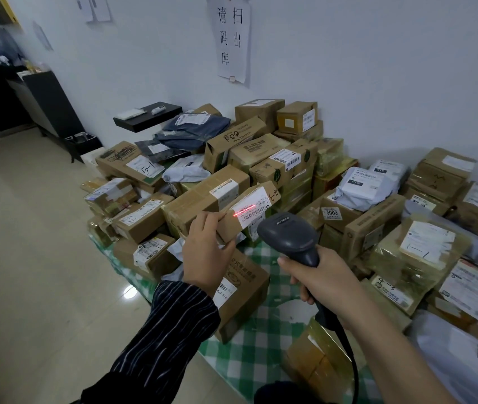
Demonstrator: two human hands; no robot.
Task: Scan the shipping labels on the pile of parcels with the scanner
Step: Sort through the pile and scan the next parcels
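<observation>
My left hand [207, 249] grips the near end of a small long cardboard parcel [249, 212] and holds it up over the pile. A white shipping label [250, 208] covers its top, and a red scan line lies across the barcode. My right hand [319, 279] grips the handle of a dark grey scanner [288, 234], whose head points at that label from close by. A black cable runs from the handle down toward me.
Many cardboard boxes [202, 196] and plastic mailers [360, 185] are heaped on a table with a green checked cloth [256, 348], against a white wall. A paper notice [230, 39] hangs above. A black shelf [147, 115] and tiled floor lie to the left.
</observation>
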